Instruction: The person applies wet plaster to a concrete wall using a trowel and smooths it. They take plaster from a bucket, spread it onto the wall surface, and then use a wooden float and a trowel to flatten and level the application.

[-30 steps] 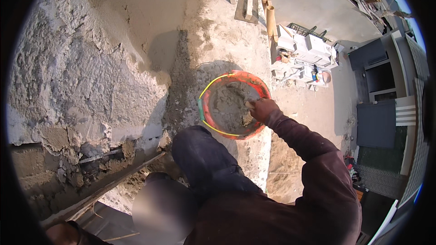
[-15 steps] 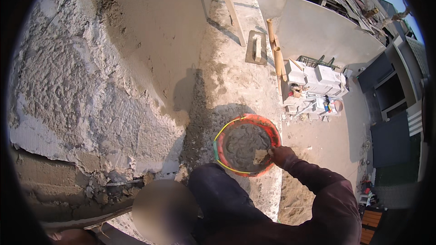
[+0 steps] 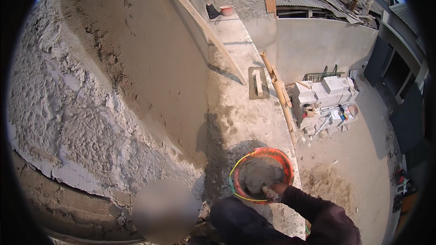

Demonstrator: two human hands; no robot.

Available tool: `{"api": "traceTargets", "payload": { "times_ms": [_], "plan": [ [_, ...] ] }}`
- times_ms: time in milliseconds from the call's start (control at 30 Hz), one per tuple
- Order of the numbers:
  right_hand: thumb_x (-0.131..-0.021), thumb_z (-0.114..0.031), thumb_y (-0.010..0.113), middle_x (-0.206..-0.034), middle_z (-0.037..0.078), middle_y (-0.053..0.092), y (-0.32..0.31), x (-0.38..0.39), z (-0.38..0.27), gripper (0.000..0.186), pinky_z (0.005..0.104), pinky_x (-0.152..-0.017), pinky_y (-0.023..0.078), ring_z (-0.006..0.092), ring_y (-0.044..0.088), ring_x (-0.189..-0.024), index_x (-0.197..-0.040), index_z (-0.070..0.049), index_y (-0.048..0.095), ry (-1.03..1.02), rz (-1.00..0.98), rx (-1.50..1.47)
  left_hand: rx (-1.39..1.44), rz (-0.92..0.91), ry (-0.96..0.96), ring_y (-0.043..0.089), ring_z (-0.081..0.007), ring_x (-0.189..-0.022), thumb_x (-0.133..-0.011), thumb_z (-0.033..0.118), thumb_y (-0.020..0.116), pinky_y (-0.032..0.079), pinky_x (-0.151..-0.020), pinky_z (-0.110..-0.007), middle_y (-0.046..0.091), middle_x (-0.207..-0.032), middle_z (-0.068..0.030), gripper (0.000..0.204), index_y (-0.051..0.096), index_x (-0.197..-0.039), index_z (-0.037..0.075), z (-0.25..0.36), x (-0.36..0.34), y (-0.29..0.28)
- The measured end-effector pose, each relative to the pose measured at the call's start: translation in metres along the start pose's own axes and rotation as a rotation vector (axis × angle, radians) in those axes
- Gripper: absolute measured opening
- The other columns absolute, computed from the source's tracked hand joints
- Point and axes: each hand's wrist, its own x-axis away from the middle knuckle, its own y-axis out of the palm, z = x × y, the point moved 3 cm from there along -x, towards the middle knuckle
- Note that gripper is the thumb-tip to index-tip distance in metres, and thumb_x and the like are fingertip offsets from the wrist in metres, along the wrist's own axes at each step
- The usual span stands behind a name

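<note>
Now my right hand (image 3: 274, 192) is deep in the bucket (image 3: 262, 175), curled around a wet lump of mortar (image 3: 256, 175). I'd scoop slowly, so nothing drips.

A blurred round patch (image 3: 165, 211) covers part of the wall base. The right hand (image 3: 274, 191) is mortar-coated inside the orange bucket (image 3: 285, 156); its grip is indeterminate. The left hand is out of frame.

rough plastered wall (image 3: 113, 86), wooden float (image 3: 258, 83) on ledge, white blocks (image 3: 324, 93) below.
</note>
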Motion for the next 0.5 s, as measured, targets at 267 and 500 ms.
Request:
{"api": "traceTargets", "payload": {
  "times_ms": [267, 500],
  "plan": [
    [-0.099, -0.027, 0.042, -0.107, 0.017, 0.062, -0.019, 0.078, -0.011, 0.035, 0.0256, -0.048, 0.048, 0.0153, 0.056, -0.062, -0.123, -0.002, 0.05, -0.066, -0.399, -0.205, 0.04, -0.021, -0.009, 0.035, -0.0324, -0.137, -0.103, 0.017, 0.039, 0.031, -0.113, -0.048, 0.031, -0.15, -0.0176, 0.039, 0.036, -0.139, 0.003, -0.047, 0.026, -0.022],
    [-0.093, -0.045, 0.053, -0.074, 0.016, 0.068, 0.027, 0.087, -0.051, 0.043, 0.0421, -0.065, 0.053, 0.0288, 0.068, -0.07, -0.09, -0.004, 0.069, -0.611, 0.679, 1.711, 0.123, -0.041, 0.071, 0.046, -0.03, -0.128, -0.103, 0.019, 0.039, 0.04, -0.106, -0.045, 0.04, -0.143, -0.0181, 0.038, 0.039, -0.137, 0.002, -0.062, 0.003, -0.01]
  ]
}}
